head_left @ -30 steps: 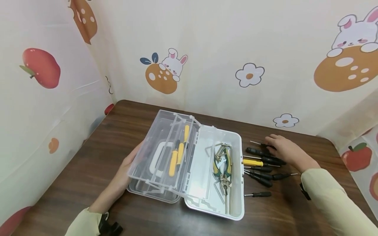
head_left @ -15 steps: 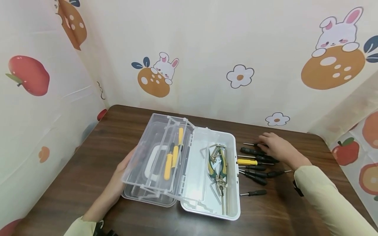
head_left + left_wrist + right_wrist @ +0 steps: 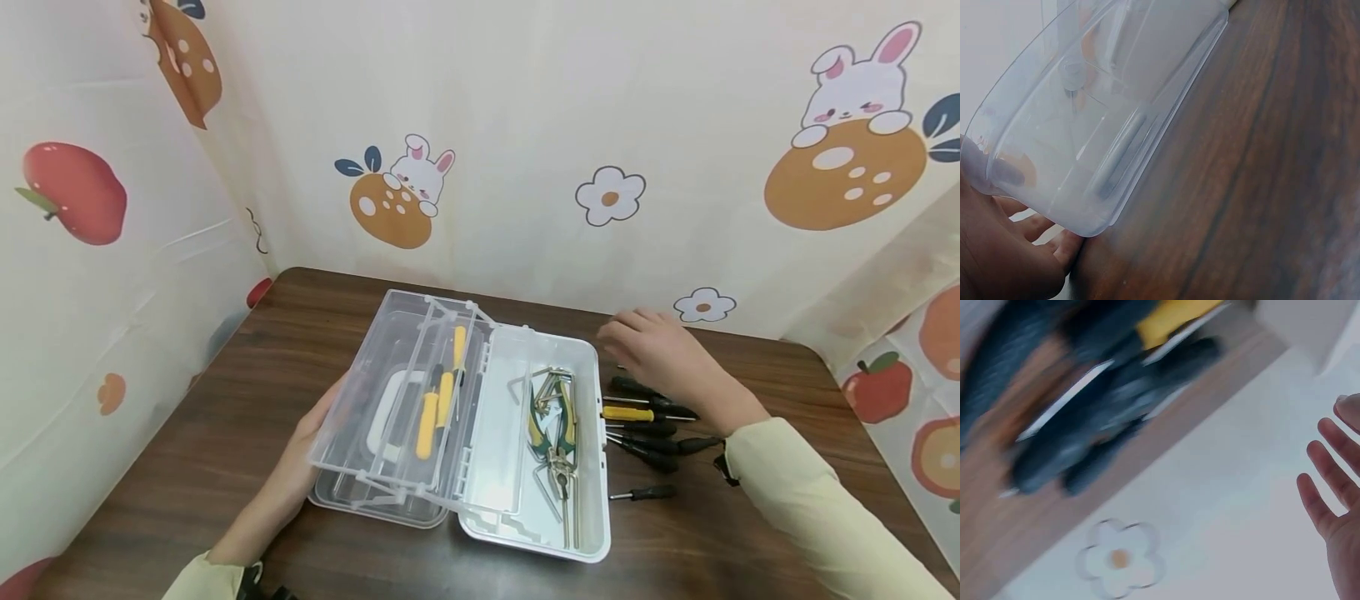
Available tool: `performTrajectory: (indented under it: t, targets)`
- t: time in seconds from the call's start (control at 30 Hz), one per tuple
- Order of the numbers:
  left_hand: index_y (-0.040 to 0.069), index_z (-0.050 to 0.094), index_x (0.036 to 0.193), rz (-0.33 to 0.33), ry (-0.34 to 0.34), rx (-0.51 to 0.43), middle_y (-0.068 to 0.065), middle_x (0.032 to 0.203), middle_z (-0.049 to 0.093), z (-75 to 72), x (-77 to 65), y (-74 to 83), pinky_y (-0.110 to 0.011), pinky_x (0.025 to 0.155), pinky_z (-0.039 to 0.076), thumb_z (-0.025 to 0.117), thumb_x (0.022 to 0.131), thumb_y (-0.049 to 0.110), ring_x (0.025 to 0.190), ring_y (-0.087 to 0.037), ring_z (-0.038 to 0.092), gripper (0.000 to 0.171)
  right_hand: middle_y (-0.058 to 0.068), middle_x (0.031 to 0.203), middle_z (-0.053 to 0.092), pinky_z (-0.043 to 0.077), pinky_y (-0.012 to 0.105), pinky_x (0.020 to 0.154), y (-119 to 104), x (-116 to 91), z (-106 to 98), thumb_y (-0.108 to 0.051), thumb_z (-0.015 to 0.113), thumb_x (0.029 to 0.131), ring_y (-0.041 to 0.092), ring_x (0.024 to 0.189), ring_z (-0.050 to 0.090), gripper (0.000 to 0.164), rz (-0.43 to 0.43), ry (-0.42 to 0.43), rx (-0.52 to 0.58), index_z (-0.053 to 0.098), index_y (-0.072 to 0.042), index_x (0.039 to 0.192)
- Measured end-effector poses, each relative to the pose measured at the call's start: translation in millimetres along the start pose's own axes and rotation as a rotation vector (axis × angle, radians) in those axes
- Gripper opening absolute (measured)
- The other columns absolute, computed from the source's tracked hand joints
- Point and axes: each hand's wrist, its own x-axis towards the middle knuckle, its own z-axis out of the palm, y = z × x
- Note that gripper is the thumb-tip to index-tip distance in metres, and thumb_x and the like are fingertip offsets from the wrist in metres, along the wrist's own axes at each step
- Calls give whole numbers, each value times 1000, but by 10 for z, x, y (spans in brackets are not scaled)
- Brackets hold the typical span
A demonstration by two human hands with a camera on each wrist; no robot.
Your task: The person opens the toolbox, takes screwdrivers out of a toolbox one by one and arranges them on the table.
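A toolbox [image 3: 491, 467] with a white base stands open on the table, its clear lid [image 3: 1094, 181] folded out to the left. My left hand [image 3: 296, 462] grips the lid at its left side; in the left wrist view the thumb shows through the plastic and the fingers lie below the corner. My right hand [image 3: 656, 354] is above the far end of several screwdrivers [image 3: 648, 429] at the right of the box. Its fingers [image 3: 1329, 465] look fairly straight in the right wrist view, and nothing is seen in them. The upper hand is cut off there.
Green-yellow pliers [image 3: 555, 433] and several hex keys [image 3: 550, 492] lie in the white base. Yellow-handled tools [image 3: 427, 425] sit in the clear upper tray. A single black screwdriver [image 3: 648, 492] lies apart, nearer me. A patterned curtain [image 3: 517, 208] stands behind the table.
The head view shifted slightly at first. My right hand has lifted from the screwdrivers and moved left towards the toolbox's far right corner. My left hand has stayed at the lid.
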Motion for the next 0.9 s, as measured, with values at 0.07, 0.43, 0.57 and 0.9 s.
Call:
performTrajectory:
  t: [0.07, 0.43, 0.57, 0.9]
  targets:
    - [24, 30, 166, 2, -2, -2, -6, 173, 27, 2, -1, 1, -2, 107, 30, 36, 115, 35, 144, 12, 31, 53, 4, 114, 73, 54, 51, 93, -122, 83, -40, -10, 75, 95, 29, 108, 65, 22, -42, 10, -7, 73, -11, 117]
    - [21, 29, 166, 3, 0, 3, -7, 173, 27, -6, 9, 15, -2, 107, 29, 37, 114, 35, 157, -14, 25, 54, 5, 118, 72, 55, 46, 95, -698, 280, -99, -10, 79, 92, 27, 114, 64, 26, -195, 100, 12, 72, -12, 117]
    - [20, 29, 166, -7, 8, 4, -8, 173, 27, -35, 6, 31, -2, 106, 30, 38, 114, 35, 158, -33, 21, 55, 3, 124, 72, 55, 45, 100, -896, 368, -44, -12, 78, 94, 25, 120, 64, 30, -221, 78, 37, 71, -13, 123]
    - [19, 29, 166, -53, 13, 7, -7, 173, 27, 13, -8, 28, 0, 105, 28, 37, 114, 39, 159, -31, 20, 56, -2, 151, 61, 49, 44, 115, -1097, 711, 161, -11, 71, 99, 22, 139, 56, 53, -260, -123, 39, 58, -24, 149]
